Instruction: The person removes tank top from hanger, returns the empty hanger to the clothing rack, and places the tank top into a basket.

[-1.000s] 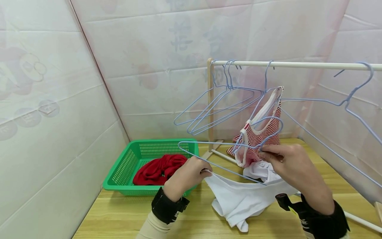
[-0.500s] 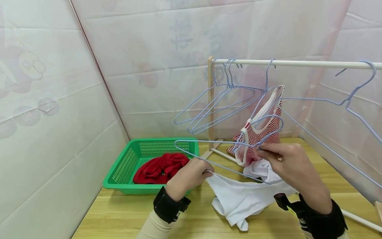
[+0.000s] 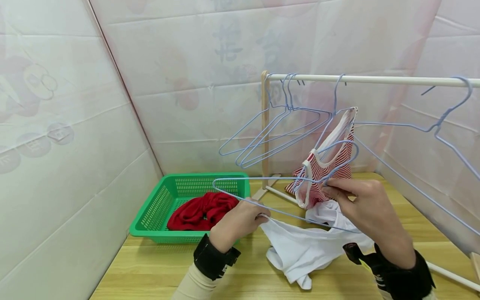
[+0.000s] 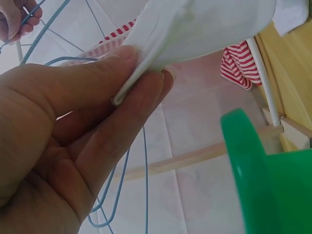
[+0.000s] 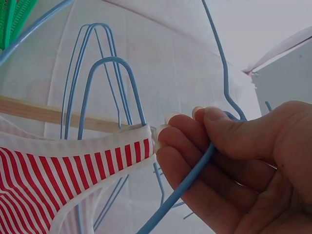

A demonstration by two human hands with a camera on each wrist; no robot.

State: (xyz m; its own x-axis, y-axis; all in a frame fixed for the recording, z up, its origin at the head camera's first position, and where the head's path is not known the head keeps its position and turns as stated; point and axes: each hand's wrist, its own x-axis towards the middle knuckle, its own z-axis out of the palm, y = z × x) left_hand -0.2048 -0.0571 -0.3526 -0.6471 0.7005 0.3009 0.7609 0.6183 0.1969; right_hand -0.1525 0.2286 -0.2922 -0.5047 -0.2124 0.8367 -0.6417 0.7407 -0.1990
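Pinched at its edge between thumb and fingers of my left hand (image 3: 241,218), a white garment (image 3: 303,250) is stretched to the right in the head view, its lower part sagging over the table. The left wrist view shows the fabric's hem (image 4: 131,80) between the fingertips. My right hand (image 3: 363,206) holds a blue wire hanger (image 3: 258,178) by the base of its hook. The hanger's lower bar slants across to the garment's upper edge, where its far end overlaps the fabric. In the right wrist view the hanger wire (image 5: 185,183) crosses the curled fingers.
A clothes rail (image 3: 393,80) carries several blue hangers (image 3: 277,154). One bears a red-and-white striped top (image 3: 333,166), close behind the right hand. White cloth (image 3: 326,213) lies bunched beneath it. At left a green basket (image 3: 140,229) contains a red garment (image 3: 202,212).
The held hanger has turned slightly: its left end has shifted left, and more of its lower bar shows toward the right. My left hand has moved slightly right, still pinching the garment.
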